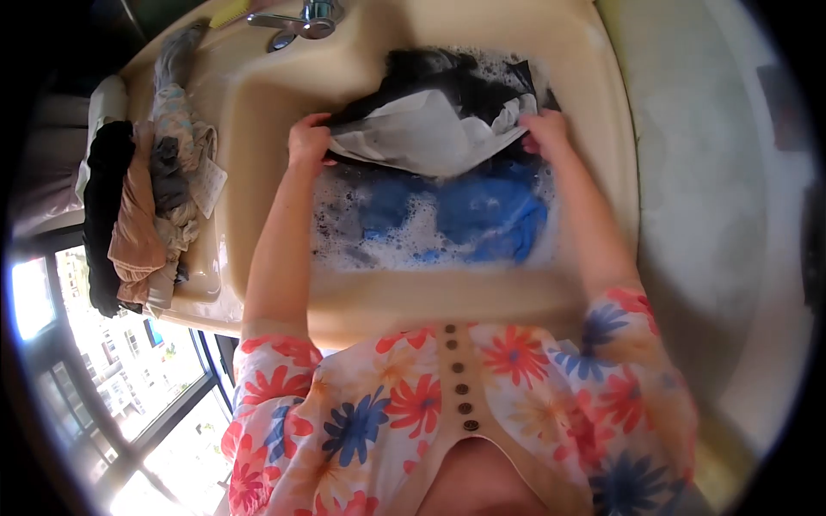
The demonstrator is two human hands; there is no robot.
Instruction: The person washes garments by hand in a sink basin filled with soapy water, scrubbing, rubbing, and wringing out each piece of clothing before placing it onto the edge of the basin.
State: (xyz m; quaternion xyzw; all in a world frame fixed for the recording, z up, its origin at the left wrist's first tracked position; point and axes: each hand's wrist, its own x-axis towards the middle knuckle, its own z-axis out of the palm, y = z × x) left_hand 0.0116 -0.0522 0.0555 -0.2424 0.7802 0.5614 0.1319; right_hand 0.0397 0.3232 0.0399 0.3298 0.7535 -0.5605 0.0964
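A wet black garment with a white-grey panel (413,129) is stretched between my two hands over the suds. My left hand (310,142) is closed on its left edge, thumb and fingers pinching the cloth. At the opposite edge my right hand (546,133) grips a bunched fold. The far part of this black cloth (430,69) lies in the foamy water. Nearer to me a blue garment (495,215) soaks, partly under bubbles. All of this is inside a beige sink basin (413,288).
A chrome tap (318,19) stands at the back left of the sink. Black (107,215), pinkish-tan (136,245) and grey clothes (176,64) lie along the left ledge. Below them is a bright window (120,361). A pale wall (705,172) borders the sink on the right.
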